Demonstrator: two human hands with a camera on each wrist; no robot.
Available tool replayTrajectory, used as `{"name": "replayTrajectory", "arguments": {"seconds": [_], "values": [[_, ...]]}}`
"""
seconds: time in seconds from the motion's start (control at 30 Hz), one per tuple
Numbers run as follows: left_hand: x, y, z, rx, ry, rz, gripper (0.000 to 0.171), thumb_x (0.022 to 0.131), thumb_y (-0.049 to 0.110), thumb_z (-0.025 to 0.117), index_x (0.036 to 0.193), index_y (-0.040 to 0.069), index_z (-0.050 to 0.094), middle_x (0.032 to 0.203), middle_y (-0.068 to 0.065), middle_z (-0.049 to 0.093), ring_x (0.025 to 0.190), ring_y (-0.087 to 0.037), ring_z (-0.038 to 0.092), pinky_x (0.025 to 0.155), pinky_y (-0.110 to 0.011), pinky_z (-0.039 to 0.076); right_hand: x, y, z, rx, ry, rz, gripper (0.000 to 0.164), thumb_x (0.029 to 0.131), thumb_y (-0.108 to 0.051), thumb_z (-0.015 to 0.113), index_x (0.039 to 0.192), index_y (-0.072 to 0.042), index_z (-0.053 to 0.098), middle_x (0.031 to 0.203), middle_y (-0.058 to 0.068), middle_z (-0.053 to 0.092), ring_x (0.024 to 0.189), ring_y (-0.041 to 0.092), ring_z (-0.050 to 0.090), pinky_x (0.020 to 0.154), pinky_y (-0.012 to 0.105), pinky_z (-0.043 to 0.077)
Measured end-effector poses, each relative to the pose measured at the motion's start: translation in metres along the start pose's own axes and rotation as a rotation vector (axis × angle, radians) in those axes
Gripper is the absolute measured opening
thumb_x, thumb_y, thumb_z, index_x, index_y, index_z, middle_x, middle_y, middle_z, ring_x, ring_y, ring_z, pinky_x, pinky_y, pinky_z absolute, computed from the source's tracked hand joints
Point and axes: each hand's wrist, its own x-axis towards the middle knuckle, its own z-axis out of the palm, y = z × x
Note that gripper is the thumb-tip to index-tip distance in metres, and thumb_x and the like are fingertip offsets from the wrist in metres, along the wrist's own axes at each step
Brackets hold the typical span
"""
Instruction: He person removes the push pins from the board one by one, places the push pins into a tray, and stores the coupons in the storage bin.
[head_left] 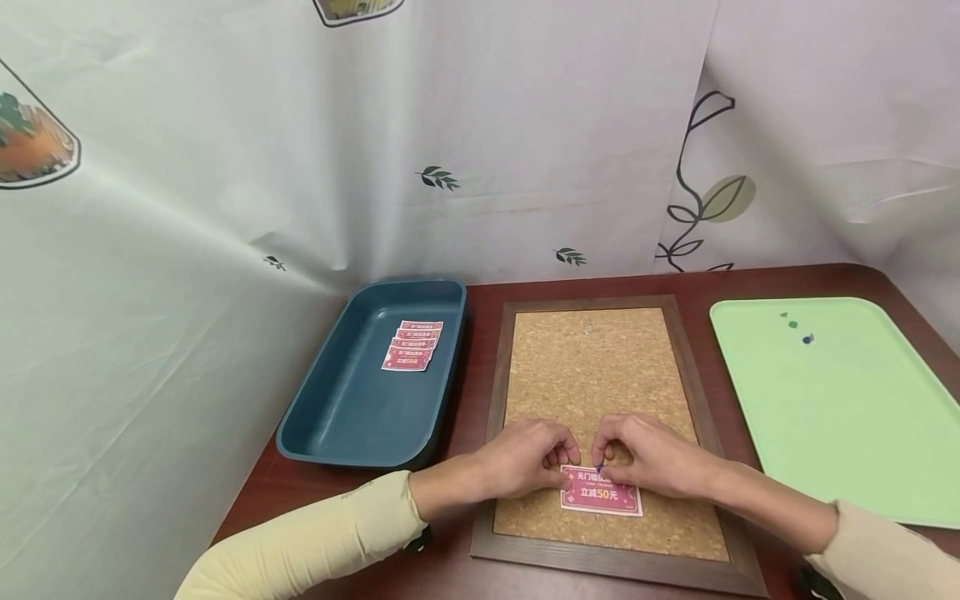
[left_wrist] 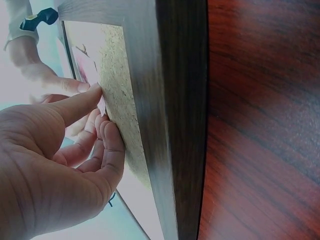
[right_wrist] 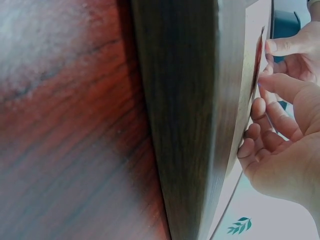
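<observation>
A pink coupon (head_left: 600, 497) with white and yellow print lies on the lower part of a wood-framed cork board (head_left: 592, 375). My left hand (head_left: 525, 458) pinches the coupon's upper left corner between thumb and fingers. At the coupon's top edge, my right hand (head_left: 652, 454) holds a small blue push pin (head_left: 599, 468) between thumb and fingertips. The pin's point is hidden, so I cannot tell how deep it sits. In the left wrist view the coupon (left_wrist: 90, 67) shows edge-on, partly behind the fingers.
Left of the board stands a deep blue tray (head_left: 345, 417) with several overlapping pink coupons (head_left: 407, 358). To the right, a light green tray (head_left: 847, 408) bears a few pins, including a blue pin (head_left: 807, 339). A small clear object (head_left: 588, 327) sits near the board's top.
</observation>
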Motion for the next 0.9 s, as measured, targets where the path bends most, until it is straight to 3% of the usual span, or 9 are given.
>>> {"name": "replayTrajectory", "arguments": {"seconds": [0.9], "values": [[0.0013,-0.0001,-0.0011,-0.042,-0.011,-0.017,0.022,0.085,0.014,0.092,0.094,0.016,0.072,0.077,0.015,0.062,0.072,0.005,0.057,0.068,-0.011,0.046,0.0030,0.0038,-0.0009,-0.013,0.005,-0.025,0.023,0.083,-0.009,0.087,0.087,-0.027,0.073,0.086,-0.019,0.061,0.081,0.002,0.055,0.071,0.026,0.047]]}}
